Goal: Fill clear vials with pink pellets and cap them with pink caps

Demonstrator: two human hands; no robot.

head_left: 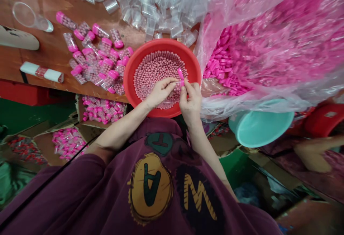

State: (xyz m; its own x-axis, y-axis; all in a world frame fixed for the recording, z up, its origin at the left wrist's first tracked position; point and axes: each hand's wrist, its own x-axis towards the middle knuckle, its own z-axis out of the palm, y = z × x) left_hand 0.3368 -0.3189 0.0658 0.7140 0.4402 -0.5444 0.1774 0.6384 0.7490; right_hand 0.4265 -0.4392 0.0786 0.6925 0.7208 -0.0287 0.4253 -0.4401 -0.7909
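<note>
Over a red basin (195, 53) of small pink beads (157, 64), my two hands meet near its right side. My left hand (162, 90) pinches a small clear container, seen only in part between the fingers. My right hand (191, 100) holds a bright pink cap (180, 73) against the container's right end, its flap sticking up. Filled pink-capped containers (106, 62) lie piled left of the basin. Behind it are loose clear containers (142, 1). To the right, a plastic bag (228, 102) holds many pink caps (220, 62).
A turquoise basin (264, 127) stands at the right below the bag. Boxes of capped containers (103, 109) sit below the table's left edge. A white roll (41, 72) and a clear scoop-like item (32, 18) lie far left. Another person's arm (314, 152) shows at right.
</note>
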